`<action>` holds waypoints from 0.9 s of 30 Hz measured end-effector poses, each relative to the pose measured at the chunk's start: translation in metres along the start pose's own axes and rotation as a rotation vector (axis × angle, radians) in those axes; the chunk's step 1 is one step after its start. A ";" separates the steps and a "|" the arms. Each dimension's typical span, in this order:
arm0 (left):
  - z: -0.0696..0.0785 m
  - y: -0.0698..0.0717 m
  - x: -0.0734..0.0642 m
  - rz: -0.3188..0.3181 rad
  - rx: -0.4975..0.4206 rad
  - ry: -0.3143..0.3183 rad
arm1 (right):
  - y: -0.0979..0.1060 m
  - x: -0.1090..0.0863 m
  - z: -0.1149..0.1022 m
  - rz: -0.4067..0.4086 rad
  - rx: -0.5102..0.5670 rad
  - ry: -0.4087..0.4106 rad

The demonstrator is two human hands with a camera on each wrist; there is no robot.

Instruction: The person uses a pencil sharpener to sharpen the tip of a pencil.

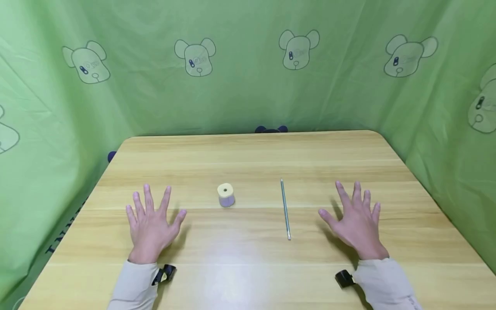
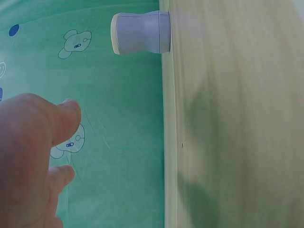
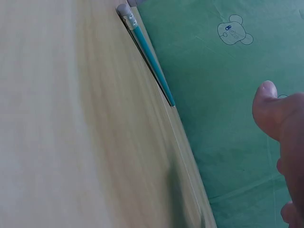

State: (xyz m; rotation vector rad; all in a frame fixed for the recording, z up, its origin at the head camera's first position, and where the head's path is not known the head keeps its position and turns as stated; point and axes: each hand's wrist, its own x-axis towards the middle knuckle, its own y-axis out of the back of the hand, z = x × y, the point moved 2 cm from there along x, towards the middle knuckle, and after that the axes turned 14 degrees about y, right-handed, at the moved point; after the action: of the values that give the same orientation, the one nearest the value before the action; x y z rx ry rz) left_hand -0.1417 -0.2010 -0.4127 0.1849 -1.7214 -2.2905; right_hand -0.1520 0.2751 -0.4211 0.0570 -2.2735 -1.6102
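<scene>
A small pencil sharpener (image 1: 226, 196), lavender with a cream top and a dark round hole in it, stands upright near the middle of the table. To its right lies a teal pencil (image 1: 285, 209), its eraser end (image 3: 124, 10) toward the near side. My left hand (image 1: 152, 228) is held over the table left of the sharpener, fingers spread and holding nothing. On the other side, right of the pencil, my right hand (image 1: 356, 221) is likewise spread with nothing in it. Both hands cast shadows on the wood. In the left wrist view the sharpener (image 2: 140, 32) shows its waisted side.
The wooden table (image 1: 248, 159) has rounded far corners. Green curtains (image 1: 240, 99) with bear-head prints hang behind it and along both sides. A small black camera (image 1: 345, 279) sits at the right wrist, another (image 1: 168, 272) at the left.
</scene>
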 end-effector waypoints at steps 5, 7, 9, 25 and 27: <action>-0.002 0.000 -0.004 -0.007 -0.003 0.002 | -0.002 -0.003 -0.002 0.019 0.052 0.016; -0.003 0.000 -0.004 -0.004 -0.007 -0.005 | -0.001 -0.003 -0.003 0.036 0.090 0.022; -0.002 0.001 -0.003 0.006 -0.023 -0.017 | 0.001 -0.001 -0.002 0.067 0.131 0.026; 0.006 0.003 0.001 -0.026 -0.172 -0.074 | 0.011 0.004 -0.002 0.155 0.342 -0.024; 0.008 0.004 0.002 -0.040 -0.188 -0.092 | 0.011 0.004 -0.003 0.157 0.379 -0.010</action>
State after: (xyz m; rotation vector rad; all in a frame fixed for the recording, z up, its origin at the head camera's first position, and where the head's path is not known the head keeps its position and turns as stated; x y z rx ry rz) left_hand -0.1453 -0.1951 -0.4066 0.0783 -1.5448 -2.5090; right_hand -0.1533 0.2748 -0.4088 -0.0347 -2.4912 -1.0902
